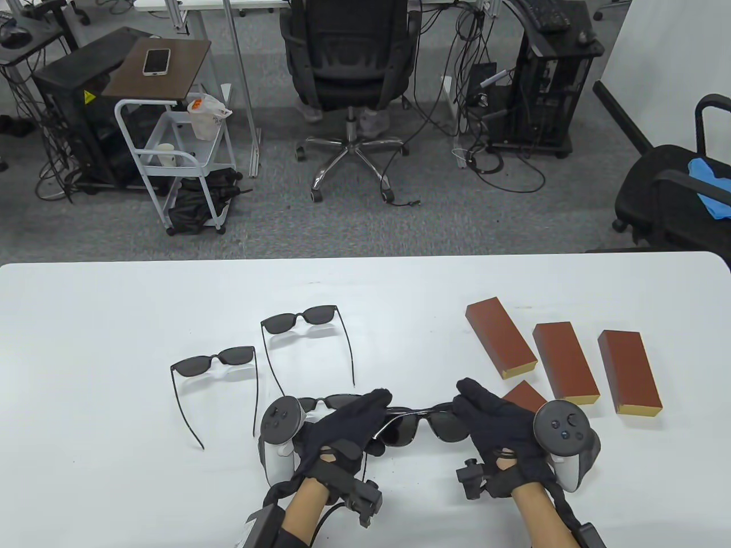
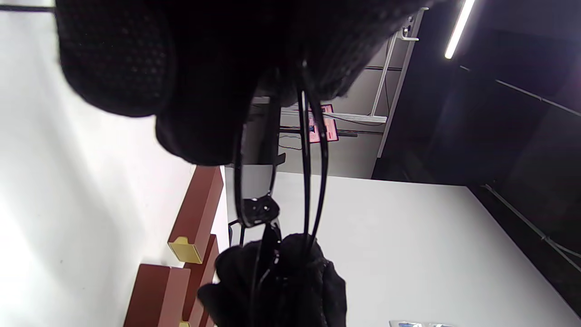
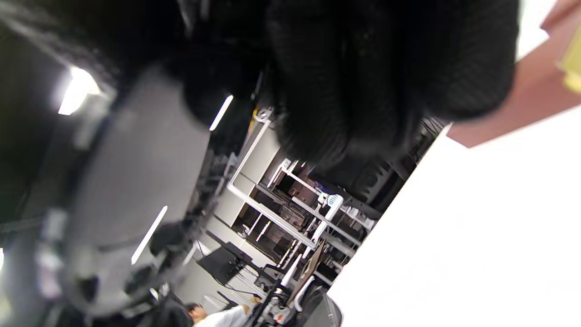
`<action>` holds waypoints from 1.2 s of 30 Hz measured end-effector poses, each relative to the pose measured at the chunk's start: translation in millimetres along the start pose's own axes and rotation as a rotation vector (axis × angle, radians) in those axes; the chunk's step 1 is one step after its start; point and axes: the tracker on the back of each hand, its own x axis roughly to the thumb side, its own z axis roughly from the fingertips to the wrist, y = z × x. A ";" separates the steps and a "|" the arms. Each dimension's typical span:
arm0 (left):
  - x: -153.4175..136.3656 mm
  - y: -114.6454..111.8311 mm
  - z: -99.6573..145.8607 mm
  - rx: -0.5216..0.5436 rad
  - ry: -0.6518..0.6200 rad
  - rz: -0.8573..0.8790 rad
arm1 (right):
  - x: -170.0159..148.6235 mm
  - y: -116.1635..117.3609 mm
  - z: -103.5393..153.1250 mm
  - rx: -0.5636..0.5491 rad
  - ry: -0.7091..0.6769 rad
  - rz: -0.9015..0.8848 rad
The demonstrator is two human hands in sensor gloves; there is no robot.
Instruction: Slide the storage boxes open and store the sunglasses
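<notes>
While both your hands hold the sunglasses [image 1: 425,425] above the counter [image 1: 114,319], left hand [image 1: 348,425] and right hand [image 1: 491,419] fingers clamped on each end, all boxes [image 1: 565,368] look closed. Next: free one hand, slide one open.

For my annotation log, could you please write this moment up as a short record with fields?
held item: sunglasses, one end in each hand
left hand: grips left end
right hand: grips right end
on table: two open sunglasses; another pair partly behind left hand
storage boxes: four, brown, right side, all closed; one partly hidden by right hand
</notes>
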 end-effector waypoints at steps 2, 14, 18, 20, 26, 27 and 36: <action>-0.6 1.0 -0.4 0.004 0.000 -0.027 | 15.6 1.6 3.1 -0.019 -0.124 0.151; -3.6 0.1 -3.2 -0.052 -0.001 -0.140 | 69.6 41.8 27.4 0.054 -0.506 0.730; -4.9 0.7 -4.9 -0.075 0.000 -0.184 | 68.4 45.2 26.6 0.102 -0.488 0.724; -5.0 0.9 -5.2 -0.076 0.002 -0.194 | 67.4 46.8 25.9 0.125 -0.479 0.729; 4.6 -0.4 -2.5 -0.017 -0.002 -0.406 | 64.2 50.8 24.2 0.163 -0.464 0.764; 6.5 0.6 -0.7 0.022 -0.009 -0.449 | 62.5 49.8 23.3 0.161 -0.458 0.779; 27.0 14.9 11.6 0.257 -0.110 -0.770 | 39.3 55.8 16.2 0.326 -0.358 0.855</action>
